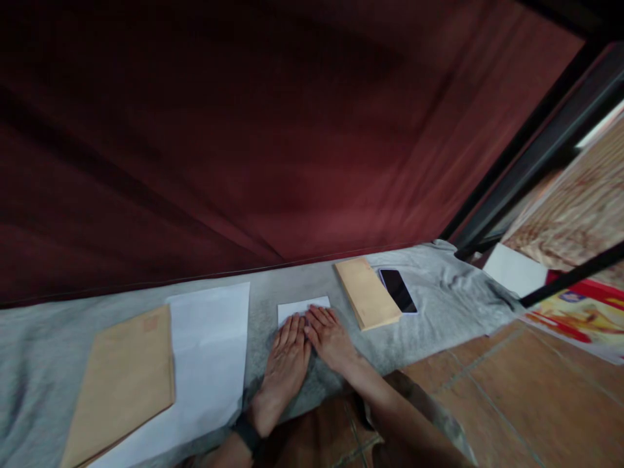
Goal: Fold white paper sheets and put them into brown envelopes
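A folded white sheet of paper (298, 307) lies on the grey cloth, mostly covered by my hands. My left hand (287, 354) rests flat on its left part, fingers stretched forward, with a dark band on the wrist. Beside it, my right hand (331, 338) presses flat on the right part, its fingertips close to the left hand's. Neither hand grips anything. To the right of them is a small stack of brown envelopes (368, 292). Larger brown envelopes (129, 370) lie at the left, partly over white paper sheets (212, 351).
A phone (398, 290) lies right of the small envelopes. The grey cloth (443, 312) covers the long surface, with a dark red curtain (292, 162) hanging behind it. Dark metal bars (487, 208) and a colourful box (580, 312) stand at the right, by the tiled floor (492, 390).
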